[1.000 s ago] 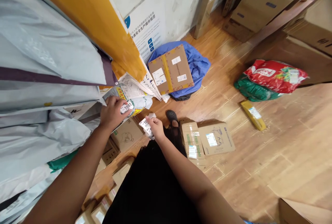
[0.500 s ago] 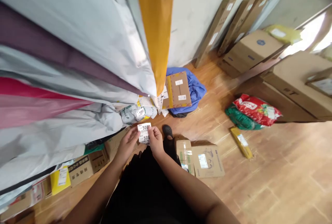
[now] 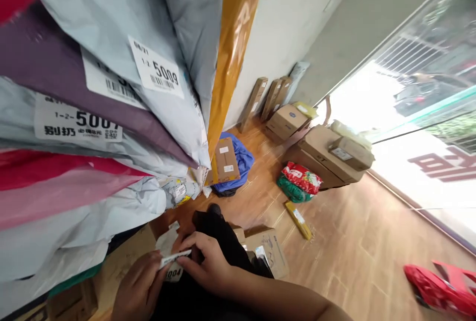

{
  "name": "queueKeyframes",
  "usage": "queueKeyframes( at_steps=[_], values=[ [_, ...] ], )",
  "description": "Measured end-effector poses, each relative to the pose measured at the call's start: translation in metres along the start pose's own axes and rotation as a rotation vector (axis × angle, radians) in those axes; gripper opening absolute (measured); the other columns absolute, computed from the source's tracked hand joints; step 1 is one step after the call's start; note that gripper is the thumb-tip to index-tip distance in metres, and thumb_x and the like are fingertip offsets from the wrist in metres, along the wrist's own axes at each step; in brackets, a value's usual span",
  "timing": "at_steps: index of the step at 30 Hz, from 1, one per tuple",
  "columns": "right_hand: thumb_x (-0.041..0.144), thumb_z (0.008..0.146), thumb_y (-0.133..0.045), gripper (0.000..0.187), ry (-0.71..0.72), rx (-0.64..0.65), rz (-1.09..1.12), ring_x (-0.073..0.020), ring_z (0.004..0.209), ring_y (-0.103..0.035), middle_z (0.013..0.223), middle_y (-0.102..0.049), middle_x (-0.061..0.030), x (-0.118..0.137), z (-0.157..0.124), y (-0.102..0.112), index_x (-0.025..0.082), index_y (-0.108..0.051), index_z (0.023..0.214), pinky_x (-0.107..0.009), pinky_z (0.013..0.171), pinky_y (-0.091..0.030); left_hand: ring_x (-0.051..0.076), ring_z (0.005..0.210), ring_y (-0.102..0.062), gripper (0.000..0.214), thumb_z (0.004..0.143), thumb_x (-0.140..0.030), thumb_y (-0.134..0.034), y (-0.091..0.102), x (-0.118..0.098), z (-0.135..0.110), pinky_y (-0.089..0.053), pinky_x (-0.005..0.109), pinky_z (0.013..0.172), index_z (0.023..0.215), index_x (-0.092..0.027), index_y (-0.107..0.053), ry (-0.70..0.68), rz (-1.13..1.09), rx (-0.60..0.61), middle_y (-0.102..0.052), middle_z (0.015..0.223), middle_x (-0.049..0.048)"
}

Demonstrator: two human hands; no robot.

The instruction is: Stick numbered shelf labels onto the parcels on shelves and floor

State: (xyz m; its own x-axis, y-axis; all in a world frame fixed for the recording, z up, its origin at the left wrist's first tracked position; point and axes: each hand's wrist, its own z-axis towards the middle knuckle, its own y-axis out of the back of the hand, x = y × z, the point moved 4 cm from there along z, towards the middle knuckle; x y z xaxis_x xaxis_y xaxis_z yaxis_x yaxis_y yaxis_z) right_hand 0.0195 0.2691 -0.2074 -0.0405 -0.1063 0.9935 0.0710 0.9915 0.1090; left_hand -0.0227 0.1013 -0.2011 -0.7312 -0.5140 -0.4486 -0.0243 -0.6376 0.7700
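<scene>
In front of my dark clothing, both hands meet around a short strip of white printed labels [image 3: 174, 275], one reading 5004. My left hand [image 3: 138, 284] is closed on the strip, from which a pale piece of paper sticks up. With thumb and forefinger my right hand [image 3: 208, 262] pinches the strip's folded edge, seen almost side-on. Above my left hand leans a stack of mailing bags, among them a grey bag [image 3: 145, 19] with a 5009 label [image 3: 158, 69] and a purple bag [image 3: 40, 71]. A label ending in 5007 [image 3: 80, 120] lies on another grey bag.
Past the stack, a taped carton [image 3: 225, 162] rests on a blue bag [image 3: 243, 157]. Cartons [image 3: 273, 254] stand by my legs. Red [image 3: 301, 177] and green packages and a yellow parcel [image 3: 298, 219] lie on the wooden floor. Large boxes [image 3: 320, 147] line the glass front.
Both hands have come lower and closer, and the label strip has turned from facing me to folded and edge-on. My view has shifted, showing labels on the stacked bags and the glass front.
</scene>
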Motion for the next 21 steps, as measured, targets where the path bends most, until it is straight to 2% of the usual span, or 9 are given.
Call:
queueKeyframes(
  at_steps=[3, 5, 7, 11, 13, 15, 17, 19, 21],
  values=[
    [0.033, 0.082, -0.062, 0.010, 0.053, -0.026, -0.036, -0.0104, 0.051, -0.041, 0.066, -0.050, 0.0027, 0.011, 0.005, 0.011, 0.023, -0.063, 0.084, -0.026, 0.051, -0.035, 0.021, 0.070, -0.070, 0.022, 0.091, -0.029, -0.043, -0.008, 0.001, 0.006, -0.056, 0.030, 0.065, 0.087, -0.026, -0.065, -0.035, -0.061, -0.010, -0.073, 0.076, 0.0043],
    [0.031, 0.083, -0.061, 0.008, 0.091, -0.041, -0.041, -0.0110, 0.054, -0.045, 0.068, -0.052, 0.0014, 0.017, 0.006, 0.017, 0.023, -0.061, 0.084, -0.025, 0.053, -0.038, 0.021, 0.066, -0.070, 0.023, 0.091, -0.032, -0.044, -0.010, -0.001, 0.011, -0.056, 0.028, 0.060, 0.083, -0.027, -0.066, -0.017, -0.104, -0.066, -0.073, 0.074, 0.0046],
    [0.028, 0.084, -0.059, 0.005, 0.144, -0.052, -0.053, -0.0115, 0.057, -0.049, 0.071, -0.054, 0.0004, 0.022, 0.006, 0.023, 0.023, -0.059, 0.084, -0.025, 0.055, -0.041, 0.020, 0.065, -0.070, 0.025, 0.091, -0.036, -0.046, -0.015, -0.006, 0.018, -0.055, 0.025, 0.056, 0.081, -0.026, -0.066, 0.077, -0.173, -0.100, -0.074, 0.075, 0.0046],
    [0.029, 0.088, -0.053, 0.007, 0.199, -0.089, -0.004, -0.0089, 0.051, -0.047, 0.075, -0.052, 0.0004, 0.022, 0.012, 0.041, 0.023, -0.054, 0.086, -0.023, 0.049, -0.039, 0.016, 0.066, -0.068, 0.026, 0.090, -0.044, -0.049, -0.040, -0.021, 0.038, -0.054, 0.020, 0.057, 0.087, -0.023, -0.065, 0.392, -0.426, 0.001, -0.072, 0.078, 0.0007],
    [0.032, 0.090, -0.051, 0.010, 0.180, -0.117, 0.092, -0.0072, 0.047, -0.043, 0.075, -0.050, 0.0017, 0.019, 0.020, 0.057, 0.023, -0.051, 0.086, -0.021, 0.045, -0.036, 0.014, 0.064, -0.067, 0.026, 0.088, -0.045, -0.053, -0.052, -0.033, 0.055, -0.053, 0.018, 0.056, 0.086, -0.021, -0.064, 0.492, -0.475, -0.046, -0.070, 0.076, -0.0009],
    [0.034, 0.092, -0.049, 0.013, 0.193, -0.164, 0.146, -0.0077, 0.049, -0.043, 0.073, -0.047, 0.0025, 0.016, 0.031, 0.081, 0.023, -0.050, 0.085, -0.020, 0.044, -0.036, 0.013, 0.065, -0.067, 0.024, 0.087, -0.044, -0.056, -0.064, -0.050, 0.081, -0.053, 0.017, 0.058, 0.084, -0.021, -0.065, 0.518, -0.454, -0.147, -0.069, 0.074, -0.0017],
    [0.035, 0.093, -0.048, 0.016, 0.255, -0.222, 0.141, -0.0089, 0.052, -0.045, 0.071, -0.047, 0.0028, 0.010, 0.039, 0.117, 0.023, -0.050, 0.083, -0.021, 0.047, -0.039, 0.012, 0.063, -0.065, 0.022, 0.088, -0.039, -0.056, -0.078, -0.074, 0.114, -0.051, 0.017, 0.059, 0.080, -0.021, -0.066, 0.471, -0.409, -0.242, -0.067, 0.070, -0.0020],
    [0.036, 0.093, -0.050, 0.014, 0.321, -0.258, 0.159, -0.0092, 0.052, -0.047, 0.072, -0.050, 0.0031, -0.003, 0.047, 0.165, 0.025, -0.050, 0.085, -0.021, 0.048, -0.040, 0.012, 0.060, -0.062, 0.025, 0.091, -0.035, -0.051, -0.097, -0.106, 0.150, -0.049, 0.018, 0.057, 0.077, -0.020, -0.066, 0.393, -0.319, -0.353, -0.065, 0.066, -0.0010],
    [0.041, 0.091, -0.053, 0.015, 0.307, -0.177, 0.205, -0.0108, 0.056, -0.053, 0.078, -0.057, 0.0019, -0.023, 0.061, 0.217, 0.027, -0.050, 0.096, -0.021, 0.049, -0.043, 0.014, 0.059, -0.061, 0.034, 0.094, -0.035, -0.043, -0.125, -0.140, 0.188, -0.047, 0.022, 0.055, 0.076, -0.019, -0.066, 0.330, -0.209, -0.448, -0.065, 0.064, 0.0025]
  ],
)
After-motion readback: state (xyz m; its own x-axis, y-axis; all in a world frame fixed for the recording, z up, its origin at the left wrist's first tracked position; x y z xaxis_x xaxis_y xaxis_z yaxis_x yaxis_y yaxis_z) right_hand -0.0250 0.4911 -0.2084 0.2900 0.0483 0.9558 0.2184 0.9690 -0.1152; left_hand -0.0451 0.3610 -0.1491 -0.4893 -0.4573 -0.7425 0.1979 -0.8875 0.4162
